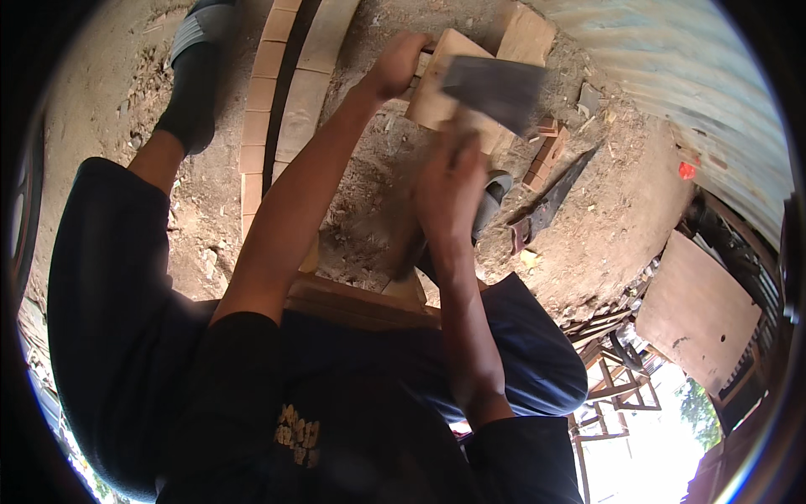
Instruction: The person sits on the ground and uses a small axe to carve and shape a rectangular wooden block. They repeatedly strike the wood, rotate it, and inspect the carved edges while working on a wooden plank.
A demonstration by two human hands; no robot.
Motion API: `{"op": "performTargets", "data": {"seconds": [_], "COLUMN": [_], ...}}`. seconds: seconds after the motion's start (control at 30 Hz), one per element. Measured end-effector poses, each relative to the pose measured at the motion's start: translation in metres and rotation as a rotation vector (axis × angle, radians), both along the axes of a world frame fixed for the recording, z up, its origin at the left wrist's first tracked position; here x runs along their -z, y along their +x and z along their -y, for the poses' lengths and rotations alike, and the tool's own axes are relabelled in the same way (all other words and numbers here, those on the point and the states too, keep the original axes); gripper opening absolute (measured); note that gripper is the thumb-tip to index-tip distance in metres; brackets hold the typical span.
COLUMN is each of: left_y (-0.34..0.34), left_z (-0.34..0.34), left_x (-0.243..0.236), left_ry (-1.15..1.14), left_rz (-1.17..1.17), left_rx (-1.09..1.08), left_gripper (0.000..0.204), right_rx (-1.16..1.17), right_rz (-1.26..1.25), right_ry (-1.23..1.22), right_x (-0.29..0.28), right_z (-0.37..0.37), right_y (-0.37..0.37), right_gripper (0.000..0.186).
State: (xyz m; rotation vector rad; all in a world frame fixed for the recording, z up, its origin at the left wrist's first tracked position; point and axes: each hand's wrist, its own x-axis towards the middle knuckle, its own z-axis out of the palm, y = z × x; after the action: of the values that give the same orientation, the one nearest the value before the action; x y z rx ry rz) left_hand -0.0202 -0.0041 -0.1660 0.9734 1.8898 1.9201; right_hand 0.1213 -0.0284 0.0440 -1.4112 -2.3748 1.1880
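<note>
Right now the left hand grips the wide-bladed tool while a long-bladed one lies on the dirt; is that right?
Wrong hand: the head view shows the right hand gripping the wide-bladed tool. The long-bladed one does lie on the dirt.

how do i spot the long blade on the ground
Find the corrugated metal wall, upper right, then the dirt beside it. There lies the long blade, dark with a brownish handle, narrower than the broad blade in the right hand.
</note>
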Motion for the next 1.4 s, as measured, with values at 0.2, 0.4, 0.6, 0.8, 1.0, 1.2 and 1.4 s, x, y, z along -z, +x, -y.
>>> {"op": "performTargets", "data": {"seconds": [0.2, 0.4, 0.6, 0.8, 1.0, 1.2, 1.4], "left_y": [0.004, 0.001, 0.005, 0.0, 0.005, -0.002, 0.001], "left_z": [0.006, 0.011, 0.011, 0.008, 0.004, 0.007, 0.003], "left_x": [-0.001, -0.015, -0.054, -0.03, -0.044, -0.049, -0.021], "left_ry": [-0.036, -0.127, -0.12, -0.121, -0.107, -0.128, -0.159], "left_rz": [-0.059, -0.194, -0.025, -0.182, 0.204, 0.128, -0.02], "left_rx": [0.023, -0.057, -0.011, -0.073, -0.002, 0.083, 0.076], "left_gripper": [0.025, 0.026, 0.028, 0.032, 0.036, 0.033, 0.031], "right_rx": [-0.04, 0.089, -0.129, 0.108, -0.156, 0.081, -0.178], "right_rz": [-0.08, -0.133, 0.048, -0.278, 0.155, -0.194, 0.172], "right_ry": [-0.144, 0.047, 0.081, -0.02, 0.077, -0.051, 0.104], "right_x": [-0.016, -0.019, -0.015, -0.026, -0.012, -0.037, -0.011], "right_z": [0.004, 0.011, -0.001, 0.003, -0.015, -0.012, -0.014], "right_y": [-0.005, -0.004, -0.008, -0.008, -0.003, -0.01, 0.001], "right_gripper": [0.024, 0.023, 0.023, 0.023, 0.026, 0.026, 0.026]}}
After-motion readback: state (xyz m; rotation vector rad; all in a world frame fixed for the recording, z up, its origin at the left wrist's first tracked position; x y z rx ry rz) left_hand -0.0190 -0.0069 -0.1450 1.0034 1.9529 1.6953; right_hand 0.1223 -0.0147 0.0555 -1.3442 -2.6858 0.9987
